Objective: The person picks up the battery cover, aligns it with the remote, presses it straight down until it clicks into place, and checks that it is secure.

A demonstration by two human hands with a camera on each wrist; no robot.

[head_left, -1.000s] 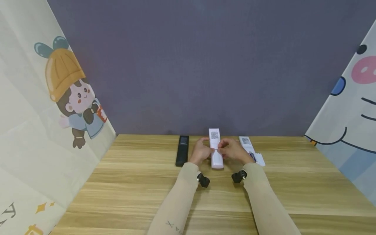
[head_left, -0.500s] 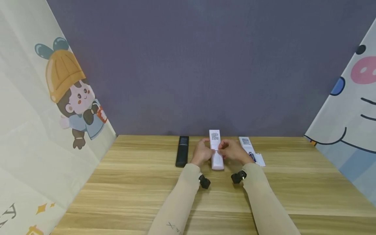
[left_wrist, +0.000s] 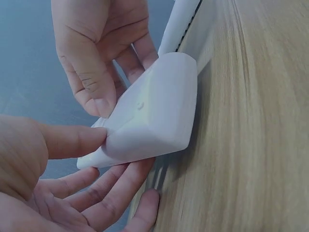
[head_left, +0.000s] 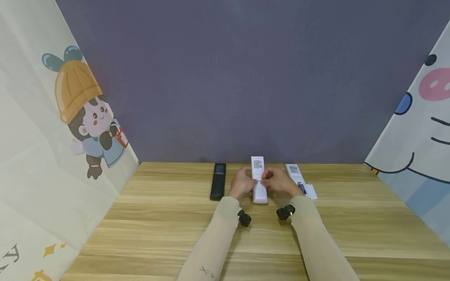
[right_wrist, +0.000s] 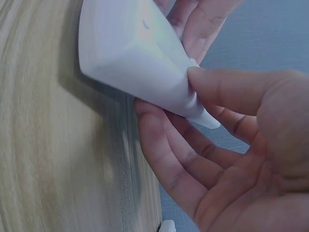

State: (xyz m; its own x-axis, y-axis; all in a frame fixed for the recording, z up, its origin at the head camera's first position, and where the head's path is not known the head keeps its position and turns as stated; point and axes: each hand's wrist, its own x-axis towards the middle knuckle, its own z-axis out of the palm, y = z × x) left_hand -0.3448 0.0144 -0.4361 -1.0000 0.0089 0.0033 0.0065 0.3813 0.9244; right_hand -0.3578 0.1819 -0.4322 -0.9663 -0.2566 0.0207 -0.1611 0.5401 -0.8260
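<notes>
Left wrist view: what's the grip doing there?

Two-handed pinch. Left hand [left_wrist: 53, 200] has its thumb on the back of a white remote [left_wrist: 169, 101], fingers bent underneath. Right hand [right_wrist: 236, 179] mirrors it, so each is only as wide as the remote is thick.

Where's the remote sitting?

Held back-up in the middle, tilted over the wooden surface [head_left: 140, 222]. I can't tell if its near end touches down.

So how far along is it?

My read: its back looks covered, or nearly, with a seam line right at the thumbs. The second white remote [head_left: 293, 170] over on the right isn't there: loose cover [head_left: 311, 191] just beside it, something like a battery [head_left: 301, 188] showing. I'd call that one unfinished. The black remote [head_left: 218, 181] on the left lies apart from both hands; no clue whether it's been dealt with.

Anything you can't make out?

Yeah, the thumbs hide part of that seam, so no idea if it's properly seated. The right hand and wrist cover some of the second remote. The label [head_left: 258, 164] is too small to read.
</notes>
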